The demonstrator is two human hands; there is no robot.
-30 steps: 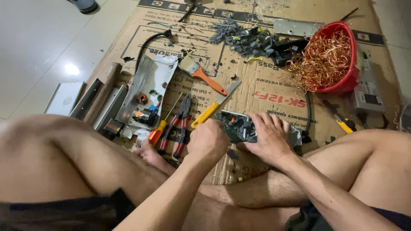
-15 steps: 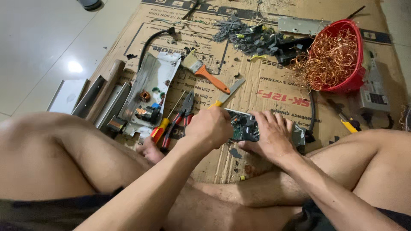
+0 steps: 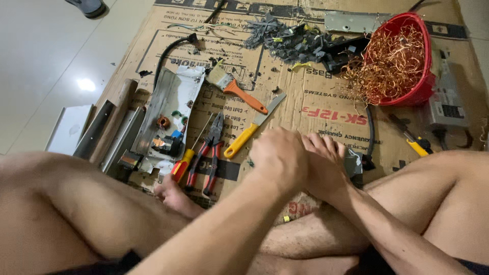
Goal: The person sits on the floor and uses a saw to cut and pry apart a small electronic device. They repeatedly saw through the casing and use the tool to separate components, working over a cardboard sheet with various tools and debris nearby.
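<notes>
Under both my hands lies the flattened cardboard box, brown, printed with black text blocks and one red line of lettering just beyond my knuckles. Far ahead-right of my right hand sits the red basket, heaped with copper wire. Ahead-left of my left hand: grey metal chassis with coloured parts at its near end. Beyond my hands, a pile of dark plastic scraps. Just left of my left hand: yellow-handled knife, red pliers, orange-handled brush. Smallest, the grey metal part, peeking out right of my right hand, touching it. Left hand is fisted, pressed against the right; right hand curls down over the part. Whether the left grips anything, cannot tell.
</notes>
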